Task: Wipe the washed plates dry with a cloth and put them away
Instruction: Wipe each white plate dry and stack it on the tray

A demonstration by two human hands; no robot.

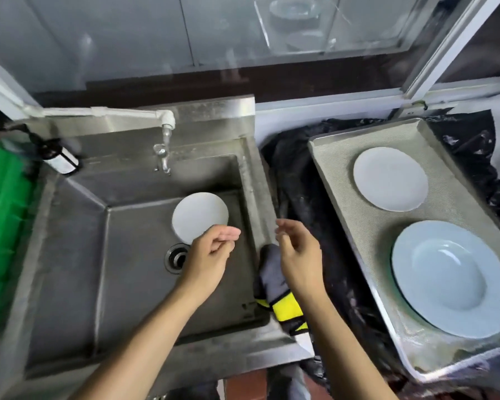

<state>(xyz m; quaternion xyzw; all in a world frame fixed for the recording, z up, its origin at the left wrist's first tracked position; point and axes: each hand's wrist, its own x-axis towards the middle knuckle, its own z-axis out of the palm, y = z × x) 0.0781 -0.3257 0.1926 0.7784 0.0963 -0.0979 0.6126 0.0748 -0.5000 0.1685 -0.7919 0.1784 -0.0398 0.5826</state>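
Step in hand, by judgement: start of a drying cycle, neither cloth nor plate yet taken up. Small flat plate (199, 217) lying in the steel sink (122, 272), just above the drain (176, 257). Left hand (211, 252) poised over the basin, fingers loosely curled, grip holding nothing; fingertips overlapping the plate's near edge in view, contact not determinable. Right hand (296, 252) above the sink's right rim, fingers relaxed and half-spread, grip holding nothing. Grey-and-yellow cloth (274, 287) draped over that rim, directly under the right wrist, near but not held. On the tray (326, 168) to the right: one flat plate (390, 179) at the far end, one deep plate (449, 278) nearer, both well apart from either hand. Next move likely calls for lowering the right hand onto the cloth and pinching the sink plate by its rim with the left; wet glaze probably slippery.
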